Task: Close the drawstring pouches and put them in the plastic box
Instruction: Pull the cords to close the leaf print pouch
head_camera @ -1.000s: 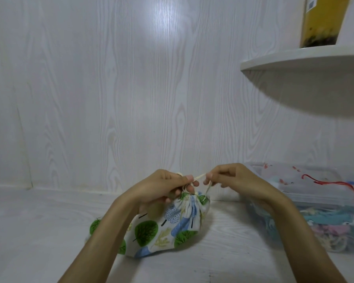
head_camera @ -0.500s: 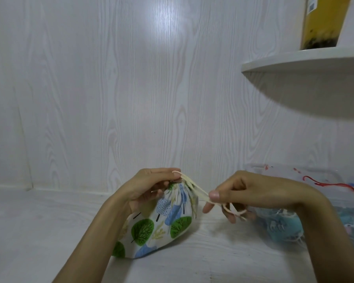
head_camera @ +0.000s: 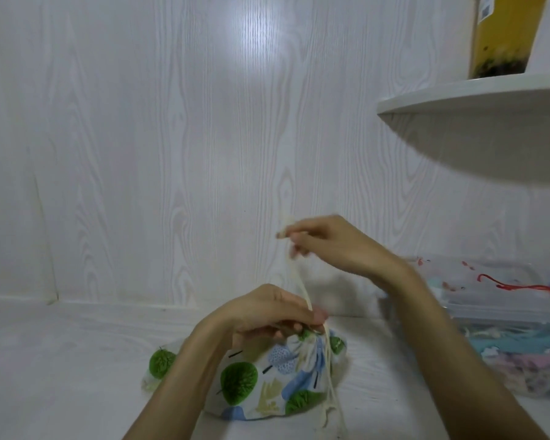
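Note:
A white drawstring pouch (head_camera: 261, 382) printed with green and blue trees lies on the white surface in front of me. My left hand (head_camera: 267, 312) pinches its gathered neck. Above it, my right hand (head_camera: 327, 242) pinches the cream drawstring (head_camera: 294, 281) and holds it pulled straight up, blurred by motion. Another length of the cream cord hangs down the pouch's right side to the surface. The clear plastic box (head_camera: 496, 315) stands at the right, partly behind my right forearm, with several pouches inside and a red cord over its rim.
A white wood-grain wall stands close behind the pouch. A white shelf (head_camera: 477, 93) juts out at the upper right with a yellow container (head_camera: 505, 33) on it. The white surface stretches out to the left of the pouch.
My right hand rose from beside the pouch to well above it, pulling the drawstring upward. My left hand kept hold of the neck, and the pouch settled a little lower.

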`<state>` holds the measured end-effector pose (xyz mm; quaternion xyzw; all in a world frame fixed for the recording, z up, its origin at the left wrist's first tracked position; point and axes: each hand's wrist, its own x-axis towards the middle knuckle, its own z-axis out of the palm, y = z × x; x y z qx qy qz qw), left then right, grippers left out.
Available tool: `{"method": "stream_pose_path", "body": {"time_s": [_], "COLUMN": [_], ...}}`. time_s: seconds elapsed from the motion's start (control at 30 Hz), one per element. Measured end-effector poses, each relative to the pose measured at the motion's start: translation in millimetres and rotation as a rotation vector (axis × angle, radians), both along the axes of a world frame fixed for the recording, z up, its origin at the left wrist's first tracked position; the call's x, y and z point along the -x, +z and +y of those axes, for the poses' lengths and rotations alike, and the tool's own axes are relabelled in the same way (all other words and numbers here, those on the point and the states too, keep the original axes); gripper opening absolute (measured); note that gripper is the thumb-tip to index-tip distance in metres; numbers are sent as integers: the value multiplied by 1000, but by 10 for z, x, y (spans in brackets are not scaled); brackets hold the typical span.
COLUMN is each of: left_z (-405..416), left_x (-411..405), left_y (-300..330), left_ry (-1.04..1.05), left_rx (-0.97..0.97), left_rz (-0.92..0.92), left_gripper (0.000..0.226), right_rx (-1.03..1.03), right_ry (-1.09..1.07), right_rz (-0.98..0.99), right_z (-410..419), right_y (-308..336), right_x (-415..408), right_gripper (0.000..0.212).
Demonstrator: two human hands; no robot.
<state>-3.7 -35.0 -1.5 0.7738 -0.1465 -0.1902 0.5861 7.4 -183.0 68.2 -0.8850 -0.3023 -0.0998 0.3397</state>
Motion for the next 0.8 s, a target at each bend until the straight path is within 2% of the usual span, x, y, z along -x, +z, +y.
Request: {"method": "stream_pose_path", "body": {"time_s": [0.07, 0.17, 0.23, 0.33, 0.47, 0.63, 0.8], "left_z": [-7, 78, 172, 303, 344, 295, 232], "left_x": [2, -6, -2, 3, 5, 6, 12], "left_y": [-4, 12, 40, 92, 121, 116, 107], "left_ry": [-15, 49, 90, 131, 139, 187, 210], "left_rx": [-19, 60, 134, 166, 110, 58, 108], "left_rz": [-13, -18, -33, -95, -168, -263, -336], "left_gripper": [13, 13, 14, 11, 10, 8, 27], "right_rx": [171, 238, 197, 24, -223, -194, -202], "right_ry": [14, 84, 19, -101, 26, 183, 153], "right_rz": [-97, 0, 23, 114, 339, 449, 346], "right_z": [313, 489, 349, 31, -173, -209, -210], "right_y": [109, 193, 113, -212, -593, -646, -647], "right_x": [-132, -212, -226, -245, -160, -72, -41], "right_gripper": [19, 20, 21, 24, 21, 25, 18]}}
